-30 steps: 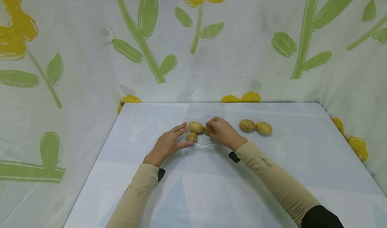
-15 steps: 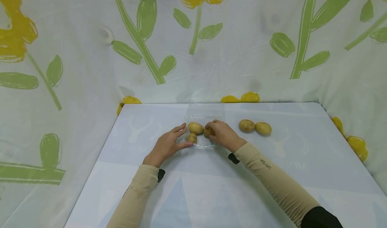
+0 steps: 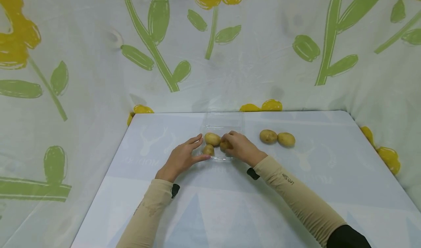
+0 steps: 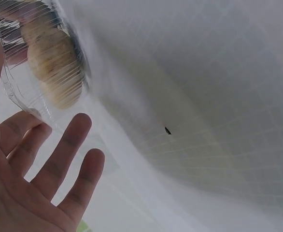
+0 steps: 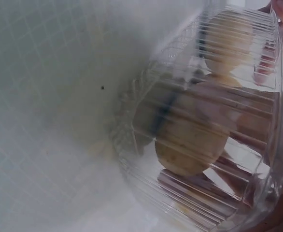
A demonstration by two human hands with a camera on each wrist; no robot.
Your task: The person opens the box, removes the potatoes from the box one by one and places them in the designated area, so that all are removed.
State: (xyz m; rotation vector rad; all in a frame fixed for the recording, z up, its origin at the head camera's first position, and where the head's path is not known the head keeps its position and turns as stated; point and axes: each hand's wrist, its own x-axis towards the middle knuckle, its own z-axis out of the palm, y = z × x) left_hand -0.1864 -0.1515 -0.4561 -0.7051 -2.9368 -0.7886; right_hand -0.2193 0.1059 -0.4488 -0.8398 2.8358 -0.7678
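A clear plastic clamshell box [image 3: 227, 155] lies open on the table, its ribbed lid [image 3: 225, 119] tipped back toward the wall. Two potatoes sit in its left side, a larger potato [image 3: 212, 139] behind a smaller potato [image 3: 208, 150]. My right hand [image 3: 241, 145] reaches into the box and grips a third potato [image 3: 224, 145], partly covered by the fingers; through the ribbed wall in the right wrist view, this potato [image 5: 194, 147] shows among them. My left hand [image 3: 182, 156] spreads along the box's left side, thumb at the front corner and fingers extended at the wall.
Two more potatoes, the left potato [image 3: 268, 136] and the right potato [image 3: 286, 140], lie side by side on the table [image 3: 223, 204] to the right of the box. A flower-printed curtain [image 3: 263, 58] stands behind the table's back edge.
My right hand has shifted slightly left and toward the front with the potato, inside the box. My left hand stays where it was.
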